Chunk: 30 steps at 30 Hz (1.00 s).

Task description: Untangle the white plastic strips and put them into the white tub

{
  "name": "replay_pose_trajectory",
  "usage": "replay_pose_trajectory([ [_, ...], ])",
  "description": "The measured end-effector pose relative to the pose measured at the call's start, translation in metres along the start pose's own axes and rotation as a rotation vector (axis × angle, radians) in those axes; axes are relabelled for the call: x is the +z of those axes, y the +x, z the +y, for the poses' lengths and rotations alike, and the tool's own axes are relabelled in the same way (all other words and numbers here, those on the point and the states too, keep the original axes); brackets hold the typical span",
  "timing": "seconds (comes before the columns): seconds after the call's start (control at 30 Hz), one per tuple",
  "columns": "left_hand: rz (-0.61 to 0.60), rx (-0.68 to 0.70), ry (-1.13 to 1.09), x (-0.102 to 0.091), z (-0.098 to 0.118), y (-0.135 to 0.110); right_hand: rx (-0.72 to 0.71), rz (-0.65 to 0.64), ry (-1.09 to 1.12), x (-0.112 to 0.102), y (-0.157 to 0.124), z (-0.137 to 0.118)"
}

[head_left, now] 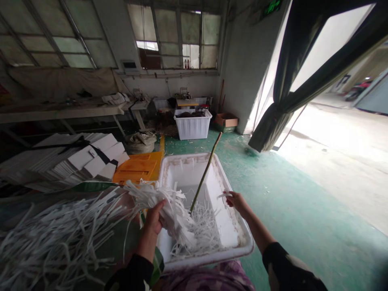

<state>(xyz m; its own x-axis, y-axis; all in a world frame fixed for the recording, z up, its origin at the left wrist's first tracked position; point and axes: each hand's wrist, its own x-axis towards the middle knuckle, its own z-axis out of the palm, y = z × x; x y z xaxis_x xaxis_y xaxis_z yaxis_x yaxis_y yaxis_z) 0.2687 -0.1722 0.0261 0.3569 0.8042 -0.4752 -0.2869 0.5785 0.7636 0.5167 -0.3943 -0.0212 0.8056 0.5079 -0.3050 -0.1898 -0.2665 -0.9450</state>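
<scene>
My left hand point(155, 218) is closed round a thick bundle of white strips point(169, 206), whose loose ends droop over the near left side of a white plastic tub point(233, 234). Above the tub's right rim, my right hand point(235, 201) pinches a short white strip point(223, 195) between its fingertips. Inside the tub lies a tangle of similar thin strips point(206, 228). A greenish stick point(206, 171) leans up out of them, its lower end hidden.
A big heap of white strips point(60, 238) spreads at left, below stacked white cardboard point(91, 155) and an orange panel point(138, 166). Ahead stand another white tub point(194, 127), a cardboard box point(226, 120) and a long table point(60, 112). A dark curtain point(273, 117) hangs at the doorway.
</scene>
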Motion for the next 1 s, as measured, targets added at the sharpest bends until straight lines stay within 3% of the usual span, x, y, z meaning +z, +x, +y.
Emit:
replay_pose_trajectory([
  [0.27, -0.151, -0.070, 0.053, 0.005, -0.017, -0.010, -0.044, 0.074, -0.162, 0.022, -0.020, 0.005],
  [0.33, -0.203, -0.073, 0.082, 0.012, -0.027, -0.015, -0.009, -0.053, -0.157, 0.040, -0.040, -0.004],
  [0.43, -0.305, -0.030, 0.176, 0.024, -0.044, -0.026, 0.070, -0.438, 0.031, 0.078, -0.071, -0.018],
  [0.47, -0.344, -0.010, 0.221, 0.028, -0.049, -0.029, 0.033, -0.488, 0.109, 0.090, -0.079, -0.022],
  [0.57, -0.472, 0.007, 0.341, 0.031, -0.060, -0.036, -0.204, -0.326, 0.182, 0.112, -0.084, -0.028],
  [0.67, -0.450, -0.019, 0.329, 0.028, -0.062, -0.033, -0.237, -0.144, 0.050, 0.106, -0.073, -0.027],
  [0.77, -0.327, 0.024, 0.287, 0.027, -0.058, -0.028, -0.162, -0.106, -0.010, 0.091, -0.062, -0.026],
  [0.83, -0.332, 0.052, 0.279, 0.029, -0.057, -0.026, -0.176, -0.163, 0.027, 0.087, -0.062, -0.026],
  [1.0, -0.427, -0.008, 0.273, 0.035, -0.060, -0.031, -0.387, -0.358, 0.101, 0.095, -0.073, -0.026],
])
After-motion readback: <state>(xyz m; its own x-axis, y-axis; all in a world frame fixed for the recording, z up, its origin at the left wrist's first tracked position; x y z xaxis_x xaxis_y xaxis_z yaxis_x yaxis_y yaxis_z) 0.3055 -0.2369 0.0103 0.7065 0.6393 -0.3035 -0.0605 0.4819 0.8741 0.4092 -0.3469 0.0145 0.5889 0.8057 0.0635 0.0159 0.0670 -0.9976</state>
